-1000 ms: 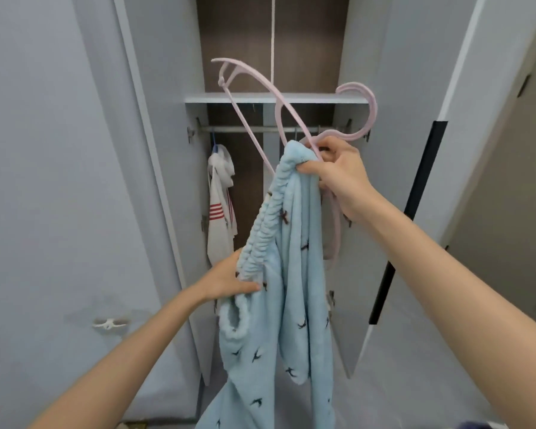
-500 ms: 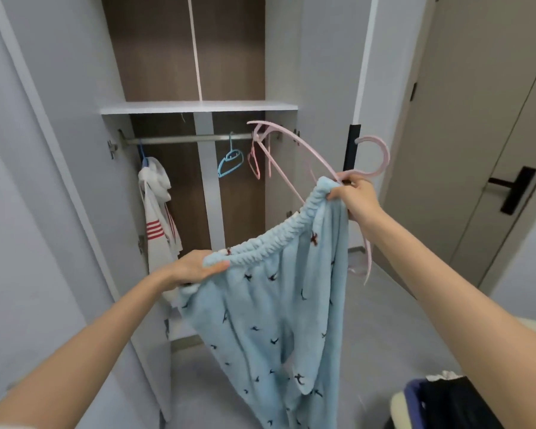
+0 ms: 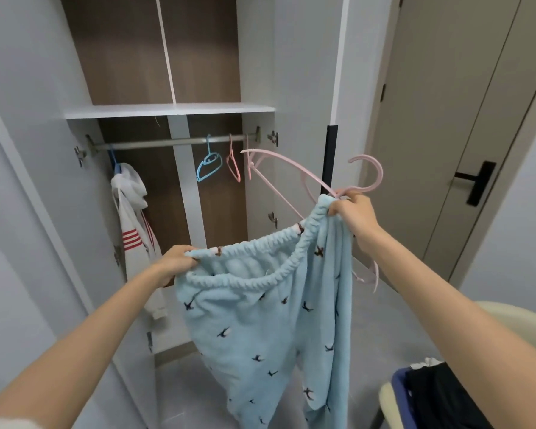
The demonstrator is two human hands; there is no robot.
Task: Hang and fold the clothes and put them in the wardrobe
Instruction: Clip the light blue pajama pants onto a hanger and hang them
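Light blue fleece trousers (image 3: 260, 320) with small dark bird prints hang between my hands in front of the open wardrobe (image 3: 167, 109). My left hand (image 3: 175, 261) grips the left end of the elastic waistband. My right hand (image 3: 353, 212) pinches the other end of the waistband together with a pink hanger (image 3: 294, 178), whose hook curls up to the right. The waistband is stretched open between both hands. The hanger's lower arm shows behind the cloth near my right forearm.
The wardrobe rail (image 3: 174, 141) carries a white striped garment (image 3: 133, 218) on a blue hanger, an empty blue hanger (image 3: 209, 165) and pink hangers (image 3: 233, 164). A closed door (image 3: 464, 134) stands at right. Dark clothes (image 3: 440, 394) lie on a cream chair at lower right.
My left hand has pulled the waistband out to the left, spreading it wide. My view has pulled back and shifted, so the rail, the door and the chair show more.
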